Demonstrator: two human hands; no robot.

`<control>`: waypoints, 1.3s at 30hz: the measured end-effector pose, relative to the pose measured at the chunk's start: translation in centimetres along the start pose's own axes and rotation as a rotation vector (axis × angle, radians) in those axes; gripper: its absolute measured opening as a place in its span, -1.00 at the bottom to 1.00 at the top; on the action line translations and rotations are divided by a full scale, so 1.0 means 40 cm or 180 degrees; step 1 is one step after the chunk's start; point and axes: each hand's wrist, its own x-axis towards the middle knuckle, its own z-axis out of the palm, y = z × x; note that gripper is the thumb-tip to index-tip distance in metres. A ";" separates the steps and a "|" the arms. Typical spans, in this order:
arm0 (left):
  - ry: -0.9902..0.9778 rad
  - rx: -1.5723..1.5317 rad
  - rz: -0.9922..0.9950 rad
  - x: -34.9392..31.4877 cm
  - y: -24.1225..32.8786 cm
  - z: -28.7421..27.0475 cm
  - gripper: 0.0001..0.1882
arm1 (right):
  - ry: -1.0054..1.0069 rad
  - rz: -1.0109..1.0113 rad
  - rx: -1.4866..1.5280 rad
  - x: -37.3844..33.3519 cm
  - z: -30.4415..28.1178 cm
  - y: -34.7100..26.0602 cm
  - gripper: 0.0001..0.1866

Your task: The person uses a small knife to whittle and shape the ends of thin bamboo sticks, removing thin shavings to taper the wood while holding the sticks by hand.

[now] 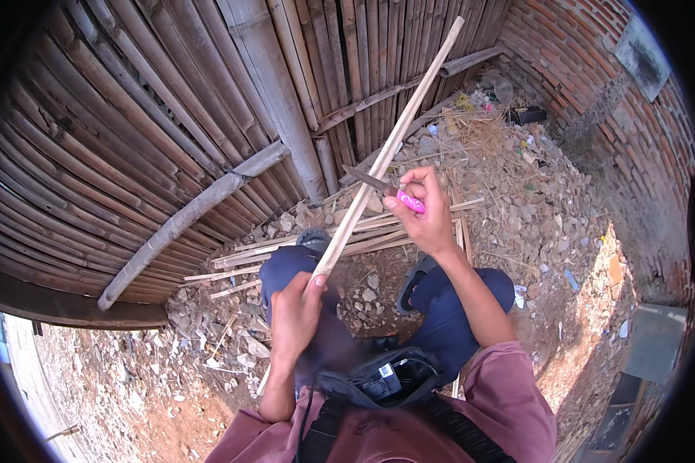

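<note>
A long pale wooden strip [378,166] slants up and away from my lap toward the bamboo wall. Near its lower end my left hand [294,312] is closed round it, thumb along the top. In my right hand [425,210] is a knife [368,178] with a pink handle, gripped between thumb and fingers. Its dark blade lies across the strip about midway, pointing left; whether the edge bites into the wood I cannot tell. Behind my feet, more pale strips [386,233] lie in a loose pile on the ground.
A bamboo wall [154,116] with a curved pole [193,216] rises ahead and left. To the right stands a brick wall [579,62]. Stones and litter cover the ground [533,231]. An open black bag [386,378] sits at my waist, between my bent knees.
</note>
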 end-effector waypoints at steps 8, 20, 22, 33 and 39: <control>-0.0128 -0.0086 0.0079 -0.010 -0.001 0.001 -0.68 | -0.0505 0.0869 0.1480 -0.016 0.035 -0.003 -0.69; -0.1153 -0.0348 -0.0044 0.015 0.053 -0.031 -0.76 | -0.0279 0.0798 0.2051 -0.024 0.049 -0.023 -0.82; -0.1498 -0.0466 -0.0209 0.031 0.051 -0.045 -0.76 | -0.0260 0.0829 0.2189 -0.021 0.041 -0.047 -0.83; -0.0681 -0.0040 0.0372 0.039 0.047 -0.019 -0.68 | -0.1234 0.0021 0.0093 -0.056 0.018 -0.058 -0.54; -0.0545 -0.0531 0.0512 0.046 0.006 0.014 -0.56 | -0.1385 -0.0449 -0.0078 -0.096 0.084 -0.067 -0.45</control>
